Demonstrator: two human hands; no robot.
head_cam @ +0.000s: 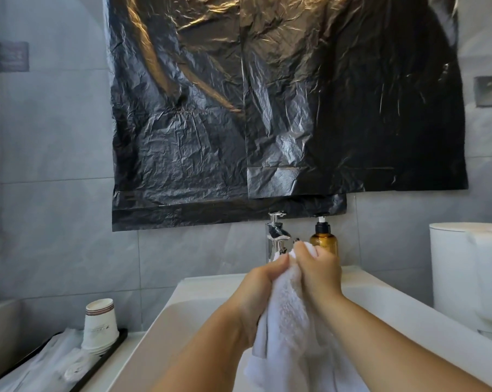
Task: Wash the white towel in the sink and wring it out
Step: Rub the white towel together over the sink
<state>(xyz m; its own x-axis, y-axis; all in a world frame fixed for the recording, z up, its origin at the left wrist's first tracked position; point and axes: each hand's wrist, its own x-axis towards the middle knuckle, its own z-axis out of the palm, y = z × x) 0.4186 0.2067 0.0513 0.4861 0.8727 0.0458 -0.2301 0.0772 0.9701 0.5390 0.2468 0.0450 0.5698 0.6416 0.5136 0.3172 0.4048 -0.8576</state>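
a: the white towel is hanging bunched over the sink, its top held up near the tap and its tail dropping out of the bottom of the view. the left hand is curling round one side of the bunch and the right hand is clamping the other, knuckles almost touching.

b: what is likely going wrong from here?

a: judging by the grip, a hard twist is probably sending water over the sink's near rim, since the tail is trailing low and toward the body. a loose fold could also be slipping free.

b: and the room around them?

a: the basin is giving open space on both sides of the arms. to the left, on the table, a stack of paper cups is standing on a tray, well apart. further back it is tighter: the faucet and the amber pump bottle are sitting just behind the knuckles, so a forward swing is risking a knock. the white bin is standing off to the right, and black plastic sheeting is covering the wall above.
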